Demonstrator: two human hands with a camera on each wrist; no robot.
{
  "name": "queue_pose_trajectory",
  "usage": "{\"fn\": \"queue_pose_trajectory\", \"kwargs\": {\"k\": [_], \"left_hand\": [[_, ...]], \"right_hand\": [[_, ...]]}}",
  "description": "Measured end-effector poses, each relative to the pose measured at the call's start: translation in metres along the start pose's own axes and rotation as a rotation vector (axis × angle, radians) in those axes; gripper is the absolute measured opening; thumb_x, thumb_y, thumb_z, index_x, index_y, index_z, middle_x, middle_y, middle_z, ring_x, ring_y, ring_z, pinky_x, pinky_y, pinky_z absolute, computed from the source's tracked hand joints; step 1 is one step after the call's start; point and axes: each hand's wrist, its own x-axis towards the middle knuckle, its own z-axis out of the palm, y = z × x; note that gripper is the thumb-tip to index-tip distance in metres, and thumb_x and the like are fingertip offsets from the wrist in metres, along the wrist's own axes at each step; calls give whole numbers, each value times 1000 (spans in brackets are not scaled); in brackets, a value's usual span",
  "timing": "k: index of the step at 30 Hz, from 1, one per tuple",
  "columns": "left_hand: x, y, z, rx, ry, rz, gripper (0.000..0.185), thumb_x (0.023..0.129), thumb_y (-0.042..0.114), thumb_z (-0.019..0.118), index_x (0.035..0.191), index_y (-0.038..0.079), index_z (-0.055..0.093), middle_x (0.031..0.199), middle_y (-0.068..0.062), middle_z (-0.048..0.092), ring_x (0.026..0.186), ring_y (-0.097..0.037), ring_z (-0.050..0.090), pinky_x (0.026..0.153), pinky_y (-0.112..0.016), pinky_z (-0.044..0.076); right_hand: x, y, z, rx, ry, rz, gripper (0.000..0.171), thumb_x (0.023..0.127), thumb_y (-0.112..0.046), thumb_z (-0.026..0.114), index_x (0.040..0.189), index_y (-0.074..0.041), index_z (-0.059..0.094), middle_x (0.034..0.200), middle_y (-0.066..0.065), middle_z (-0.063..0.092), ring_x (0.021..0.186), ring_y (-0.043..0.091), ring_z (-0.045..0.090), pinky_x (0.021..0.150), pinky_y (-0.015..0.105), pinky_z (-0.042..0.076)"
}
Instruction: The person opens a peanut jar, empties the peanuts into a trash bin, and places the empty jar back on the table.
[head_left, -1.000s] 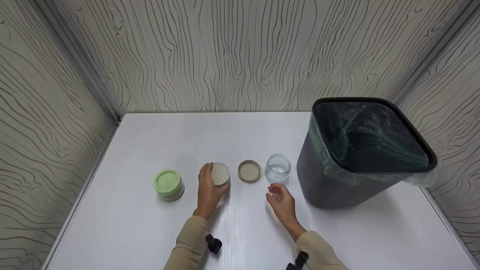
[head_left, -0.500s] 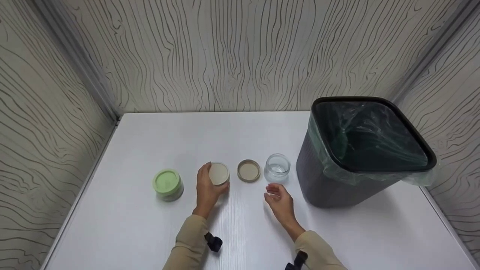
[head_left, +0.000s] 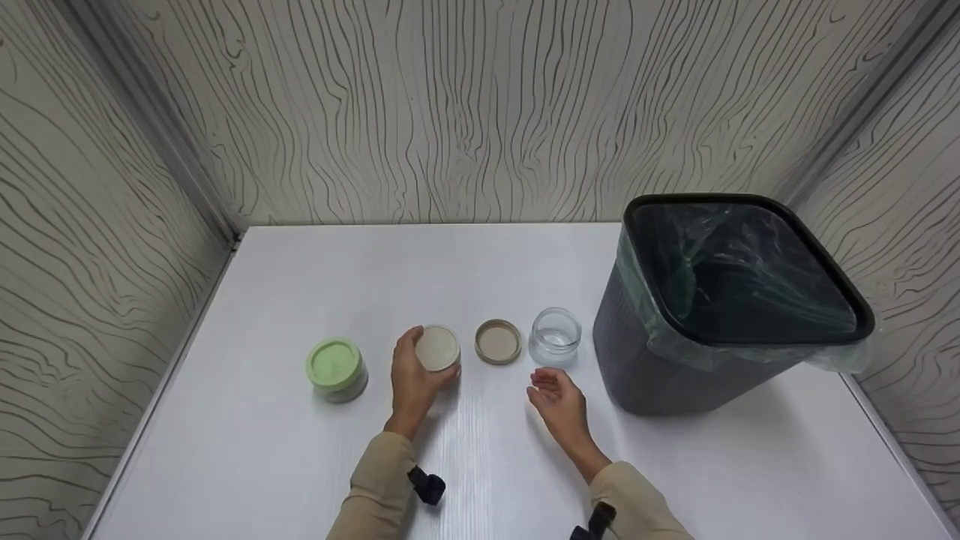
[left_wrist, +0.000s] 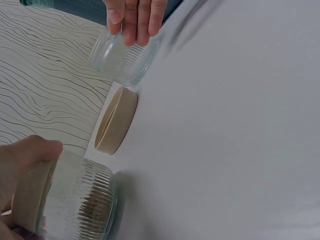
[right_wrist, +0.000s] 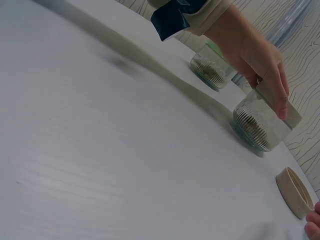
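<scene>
My left hand [head_left: 414, 377] curls round the ribbed glass jar with the beige lid [head_left: 437, 349], which stands on the white table [head_left: 247, 450] between the green-lidded jar [head_left: 336, 367] at 9 o'clock and a loose beige lid [head_left: 498, 342] at 3 o'clock. My right hand [head_left: 559, 401] hovers with its fingers relaxed, holding nothing, near the open glass jar [head_left: 556, 337] at its 12 o'clock. I judge the glass rigid, breakable and fairly weighty; its ribbing should resist slipping, so the ribbed wall is the place to grip.
</scene>
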Motion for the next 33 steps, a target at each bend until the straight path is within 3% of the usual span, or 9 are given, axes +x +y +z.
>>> {"fn": "queue_pose_trajectory", "kwargs": {"k": [13, 21, 33], "left_hand": [[-5, 15, -3, -30, -14, 41, 85, 57, 11, 89, 129, -3, 48, 130, -22, 57, 126, -38, 54, 111, -45, 43], [-10, 20, -3, -53, -23, 78, 82, 56, 12, 90, 126, -1, 51, 129, -20, 59, 125, -37, 56, 110, -42, 44], [-20, 29, -3, -109, -94, 119, 82, 57, 16, 91, 126, -2, 51, 127, -19, 60, 122, -34, 58, 107, -46, 46]], "right_hand": [[0, -2, 2, 27, -28, 29, 30, 84, 1, 65, 110, 12, 58, 109, 28, 65, 103, 37, 65, 92, 38, 55], [-3, -6, 2, 47, -89, 37, 30, 86, -2, 66, 112, 10, 58, 110, 26, 65, 105, 35, 66, 92, 35, 55], [-2, -3, 5, 88, -147, -9, 32, 82, 0, 69, 111, 11, 58, 111, 29, 65, 105, 37, 66, 94, 37, 55]]}}
